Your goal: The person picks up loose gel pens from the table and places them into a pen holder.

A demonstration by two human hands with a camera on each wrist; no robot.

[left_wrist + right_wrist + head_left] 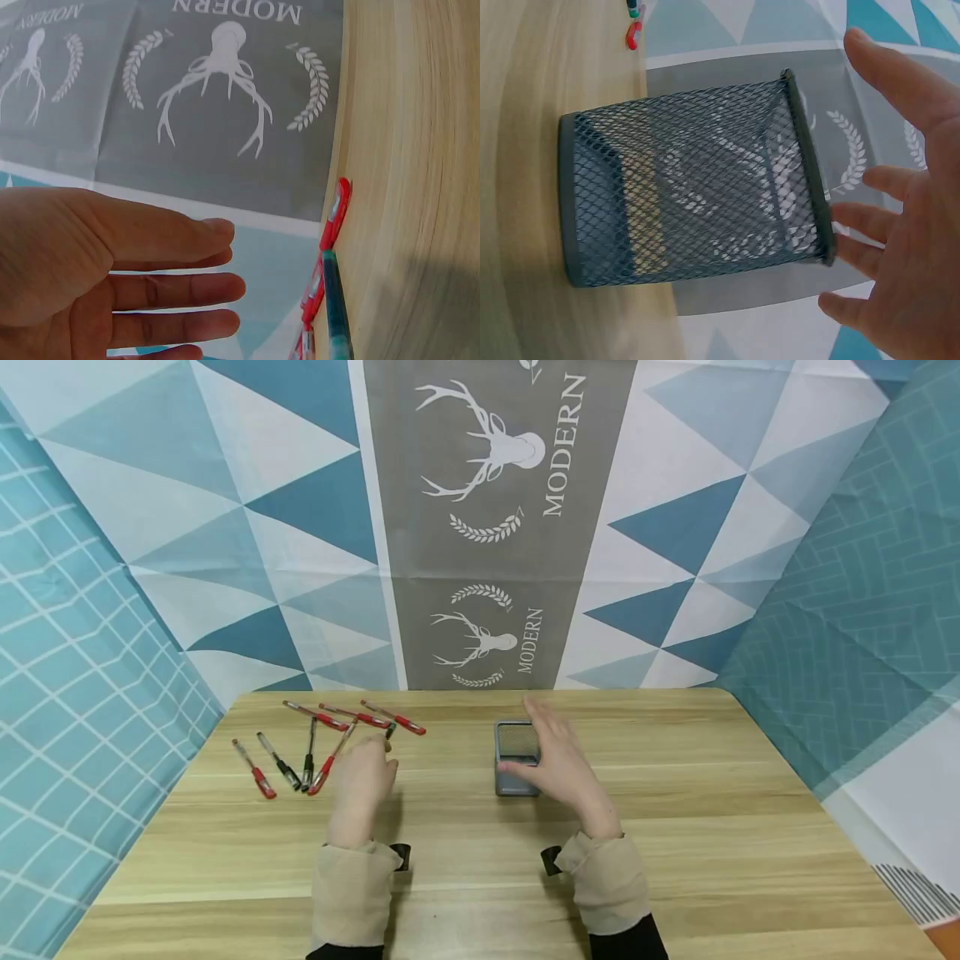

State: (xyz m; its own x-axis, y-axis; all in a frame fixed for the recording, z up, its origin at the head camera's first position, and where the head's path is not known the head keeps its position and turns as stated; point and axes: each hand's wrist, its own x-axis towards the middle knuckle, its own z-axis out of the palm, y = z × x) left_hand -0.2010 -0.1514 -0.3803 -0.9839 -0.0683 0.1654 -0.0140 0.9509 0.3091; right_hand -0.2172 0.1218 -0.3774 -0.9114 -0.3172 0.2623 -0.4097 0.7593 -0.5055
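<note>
My left hand hovers close over the right side of a spread of pens. In the left wrist view its fingers are extended, with nothing between thumb and fingers. A pen with a dark cap lies just below it, partly hidden by the hand in the head view. Beside the hand is a red pen on the table. On the other side, my right hand spreads its fingers around the top of a dark mesh pen holder. The holder stands upright, its rim right by the fingertips.
Several red and black gel pens lie scattered at the left, among them a red one and a black one. More red pens lie towards the back edge. A patterned cloth hangs behind the wooden table.
</note>
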